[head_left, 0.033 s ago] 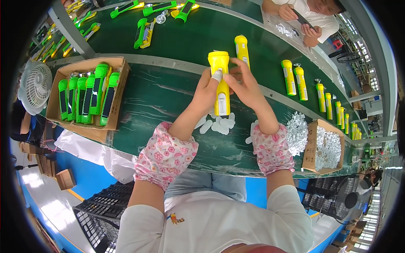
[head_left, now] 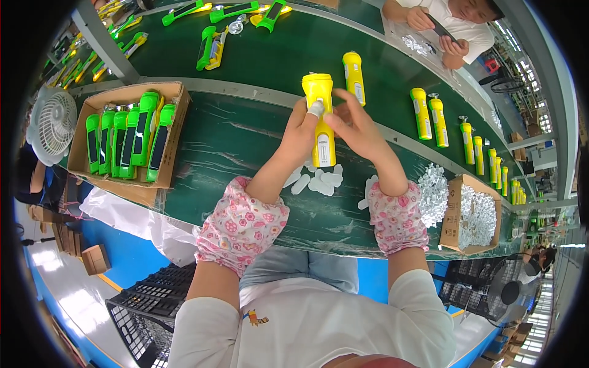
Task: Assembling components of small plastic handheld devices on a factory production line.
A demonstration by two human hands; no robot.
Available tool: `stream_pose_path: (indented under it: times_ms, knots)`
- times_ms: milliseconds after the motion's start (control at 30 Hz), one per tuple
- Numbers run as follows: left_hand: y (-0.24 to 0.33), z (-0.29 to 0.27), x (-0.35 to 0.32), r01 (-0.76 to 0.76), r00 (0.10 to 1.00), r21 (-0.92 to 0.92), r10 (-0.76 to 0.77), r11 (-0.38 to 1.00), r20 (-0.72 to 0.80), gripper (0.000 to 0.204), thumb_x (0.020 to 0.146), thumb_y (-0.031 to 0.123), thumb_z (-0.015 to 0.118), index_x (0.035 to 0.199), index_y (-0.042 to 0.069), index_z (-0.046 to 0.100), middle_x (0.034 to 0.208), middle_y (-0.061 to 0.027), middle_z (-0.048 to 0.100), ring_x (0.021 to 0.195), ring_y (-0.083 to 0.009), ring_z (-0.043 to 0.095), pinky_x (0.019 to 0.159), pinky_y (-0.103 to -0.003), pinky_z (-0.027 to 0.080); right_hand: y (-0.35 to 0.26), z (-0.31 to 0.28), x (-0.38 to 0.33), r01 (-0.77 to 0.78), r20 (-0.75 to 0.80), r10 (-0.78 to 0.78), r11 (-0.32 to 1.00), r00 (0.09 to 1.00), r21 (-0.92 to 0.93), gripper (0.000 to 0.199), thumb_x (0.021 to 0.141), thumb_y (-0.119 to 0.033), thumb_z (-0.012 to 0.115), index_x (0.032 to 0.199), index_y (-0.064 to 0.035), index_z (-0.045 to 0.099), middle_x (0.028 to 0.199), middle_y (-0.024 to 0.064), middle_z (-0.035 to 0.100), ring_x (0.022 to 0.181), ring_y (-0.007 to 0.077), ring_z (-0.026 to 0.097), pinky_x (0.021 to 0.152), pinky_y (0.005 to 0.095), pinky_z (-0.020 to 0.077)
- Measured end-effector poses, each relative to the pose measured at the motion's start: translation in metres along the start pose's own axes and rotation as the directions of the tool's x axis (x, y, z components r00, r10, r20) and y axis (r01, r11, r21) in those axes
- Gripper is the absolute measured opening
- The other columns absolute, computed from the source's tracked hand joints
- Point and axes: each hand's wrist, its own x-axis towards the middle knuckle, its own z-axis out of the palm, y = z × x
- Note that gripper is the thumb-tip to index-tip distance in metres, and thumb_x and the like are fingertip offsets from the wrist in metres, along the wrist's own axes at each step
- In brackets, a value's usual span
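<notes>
A yellow flashlight (head_left: 323, 138) stands head-up before me over the green bench, its switch facing me. My left hand (head_left: 299, 132) is closed around its left side, and the thumb, wrapped in white, presses near the switch. At the flashlight's right side is my right hand (head_left: 358, 126), its fingers apart and the thumb close to the body; whether the thumb touches it I cannot tell. Beneath the flashlight lie several flat white oval pieces (head_left: 321, 183). Another yellow flashlight (head_left: 354, 78) is on the green belt just behind.
On the left, a cardboard box (head_left: 178, 132) holds several green flashlights, beside a white fan (head_left: 54, 126). Small silvery pieces (head_left: 433, 196) lie heaped near a carton (head_left: 451, 211) at right. Yellow flashlights (head_left: 421, 113) line the belt. A co-worker (head_left: 469, 27) sits across it.
My right hand has shifted slightly right, its thumb easing off the flashlight's front. The flashlights on the belt have moved a little to the right.
</notes>
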Motion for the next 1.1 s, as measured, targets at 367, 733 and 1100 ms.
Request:
stream_pose_path:
  times_ms: [367, 733, 1100]
  knots:
    - [0.049, -0.074, 0.113, -0.102, 0.806, 0.955, 0.585, 0.280, -0.085, 0.063, 0.076, 0.033, 0.074, 0.115, -0.007, 0.046, 0.112, -0.0266, 0.054, 0.108, -0.0421, 0.053, 0.091, -0.046, 0.046, 0.060, -0.077, 0.027, -0.123, -0.225, 0.091, 0.983, 0.970, -0.133, 0.055, 0.086, -0.025, 0.068, 0.131, -0.0042, 0.045, 0.078, 0.0099, 0.063, 0.062, 0.0151, 0.062, 0.049, 0.0295, 0.0498]
    - [0.136, -0.236, 0.200, 0.669, 0.732, 0.742, 0.198, -0.036, -0.651, 0.089, 0.056, 0.049, 0.084, 0.122, -0.002, 0.052, 0.128, -0.0182, 0.054, 0.116, -0.0318, 0.056, 0.093, -0.039, 0.048, 0.132, -0.114, 0.037, -0.573, -0.555, 0.171, 0.389, 0.814, -0.722, 0.052, 0.094, -0.049, 0.042, 0.116, -0.0041, 0.056, 0.114, 0.0213, 0.057, 0.106, 0.0412, 0.055, 0.082, 0.0496, 0.0502]
    - [0.099, -0.105, 0.146, 0.345, 0.937, 0.807, -0.134, 0.480, -0.321, 0.065, 0.074, 0.011, 0.068, 0.124, -0.010, 0.032, 0.086, -0.0158, 0.059, 0.063, -0.0254, 0.065, 0.048, -0.037, 0.053, 0.043, -0.008, 0.047, -0.178, 0.038, 0.175, 0.947, 0.984, 0.266, 0.040, 0.091, -0.040, 0.060, 0.104, -0.0022, 0.063, 0.081, 0.0066, 0.066, 0.063, 0.0129, 0.064, 0.048, 0.0268, 0.0496]
